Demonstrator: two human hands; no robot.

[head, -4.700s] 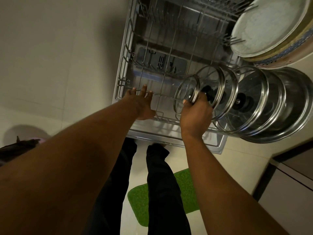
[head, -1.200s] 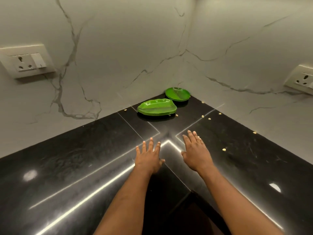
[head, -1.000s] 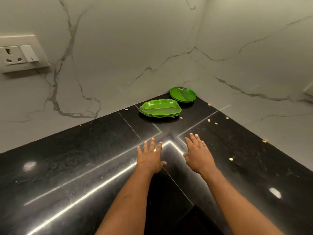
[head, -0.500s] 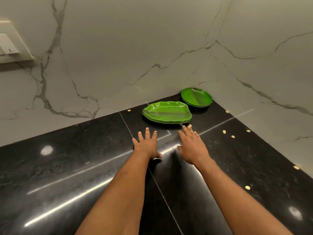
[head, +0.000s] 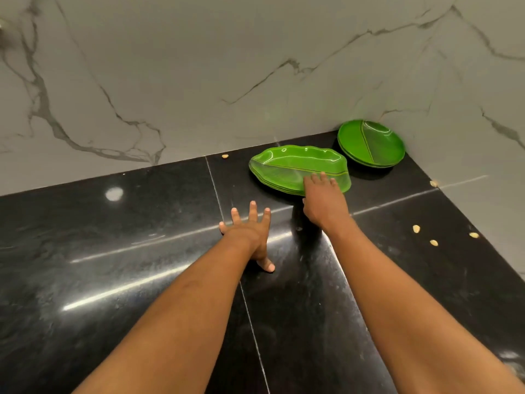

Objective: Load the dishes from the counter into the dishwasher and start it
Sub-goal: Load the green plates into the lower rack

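Black counter [head: 113, 251], marble walls [head: 199, 81] — left hand [head: 247, 234] splayed, right hand [head: 324, 203] flat on leaf plates [head: 289, 166].

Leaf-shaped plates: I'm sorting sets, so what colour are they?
The leaf-shaped plates are bright green, clearest in the head view.

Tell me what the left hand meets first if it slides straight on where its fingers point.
Bare black counter first, then probably the left end of the leaf-shaped green plates. The left hand aims close to that edge, so it could miss and reach the marble wall.
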